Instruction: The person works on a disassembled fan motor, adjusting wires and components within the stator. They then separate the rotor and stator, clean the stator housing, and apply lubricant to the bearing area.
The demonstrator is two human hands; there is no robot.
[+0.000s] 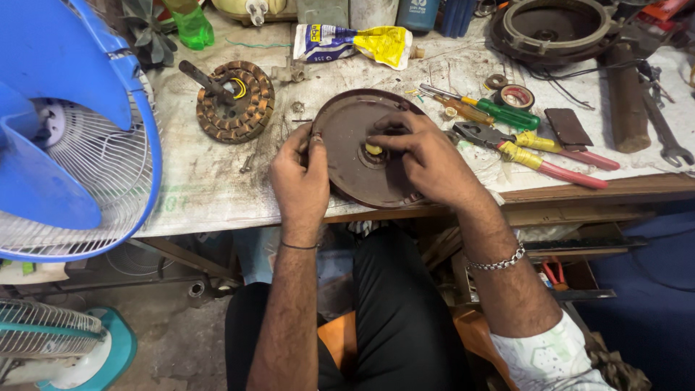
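A round dark brown metal motor cover (346,170) lies on the workbench (210,188) near its front edge, partly overhanging. My left hand (299,181) grips the cover's left rim with thumb and fingers. My right hand (427,158) rests across the cover's right side, its fingertips at the centre hub, where a small yellow piece (373,149) shows. A copper-wound stator with a shaft (233,100) sits on the bench to the upper left of the cover.
Red-and-yellow-handled pliers (536,153), a green-handled screwdriver (492,108), a tape roll (517,96), a wrench (662,130) and a second round housing (554,25) lie to the right. A squeezed tube (355,42) is behind. A blue fan (69,137) stands left.
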